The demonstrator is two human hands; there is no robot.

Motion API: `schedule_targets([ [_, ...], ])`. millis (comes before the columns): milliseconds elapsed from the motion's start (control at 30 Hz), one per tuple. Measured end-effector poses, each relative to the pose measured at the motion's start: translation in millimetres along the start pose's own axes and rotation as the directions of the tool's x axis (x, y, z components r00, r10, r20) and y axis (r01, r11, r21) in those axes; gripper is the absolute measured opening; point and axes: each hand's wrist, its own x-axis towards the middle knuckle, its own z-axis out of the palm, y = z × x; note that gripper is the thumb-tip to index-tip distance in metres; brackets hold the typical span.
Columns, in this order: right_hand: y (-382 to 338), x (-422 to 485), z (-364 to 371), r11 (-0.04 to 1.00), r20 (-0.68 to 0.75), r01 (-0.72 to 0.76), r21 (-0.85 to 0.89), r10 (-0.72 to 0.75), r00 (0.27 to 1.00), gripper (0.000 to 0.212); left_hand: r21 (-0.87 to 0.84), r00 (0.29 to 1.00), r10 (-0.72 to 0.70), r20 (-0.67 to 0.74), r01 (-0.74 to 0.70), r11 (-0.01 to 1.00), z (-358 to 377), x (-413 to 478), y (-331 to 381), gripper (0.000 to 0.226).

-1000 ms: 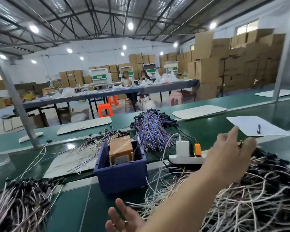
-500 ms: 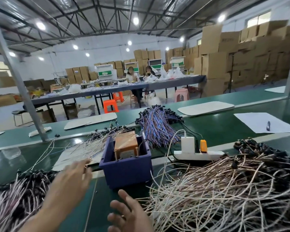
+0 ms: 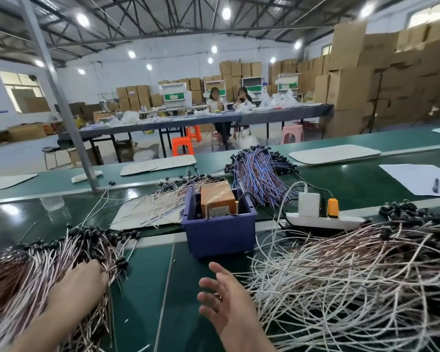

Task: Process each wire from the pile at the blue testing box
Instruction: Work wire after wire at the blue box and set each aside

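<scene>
Wire pile point(image 3: 353, 288): a loose tangle of pale, twisted leads with black end caps, heaped on the right part of the green table point(image 3: 148, 288), near the person. The blue testing box point(image 3: 221, 232) stands at the middle of the table, just left of this heap, and holds an orange-brown unit point(image 3: 217, 199) with two brass pins standing at its near edge. A second, tidier heap of wires point(image 3: 36, 275) lies to the left of the box, black caps pointing away from the person.

The left hand point(image 3: 79, 283) rests on this left heap, its fingertips sunk among the leads (whether they pinch one cannot be told). The right hand point(image 3: 224, 301) hovers over bare table in front of the box, fingers spread and relaxed, holding nothing.

Behind the box lie a bundle of blue and purple wires point(image 3: 259, 179) and a fan of thin leads on a white board point(image 3: 137, 212). To the right of the box a white power strip point(image 3: 320, 221) carries a white adapter point(image 3: 308, 204) and an orange plug point(image 3: 332, 205). Farther right a sheet of paper point(image 3: 417, 176) lies with a pen point(image 3: 436, 185) on it. Across the hall two people sit at a long table point(image 3: 188, 120), with stacked cardboard boxes point(image 3: 391, 85) along the wall.
</scene>
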Motion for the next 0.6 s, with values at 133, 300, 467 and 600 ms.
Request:
schedule_targets([
  [133,1,-3,-1,0.999,0.023,0.018,-0.044,-0.017,1.0,0.026,-0.224,0.999,-0.032,-0.028,0.025,0.974,-12,5,3,0.023],
  [300,2,-4,0,0.995,0.059,0.037,-0.089,-0.032,0.998,0.027,-0.479,0.988,-0.065,-0.142,-0.012,0.878,-45,-2,13,0.013],
  [467,1,-6,1,0.991,0.108,0.069,-0.118,-0.056,0.993,0.029,-0.618,0.952,0.07,-0.299,-0.249,0.746,-69,-32,40,0.011],
  [600,1,-6,1,0.986,0.132,0.083,-0.142,-0.064,0.989,0.031,-0.271,0.916,0.152,-0.37,-0.263,0.926,-52,-48,56,0.013],
])
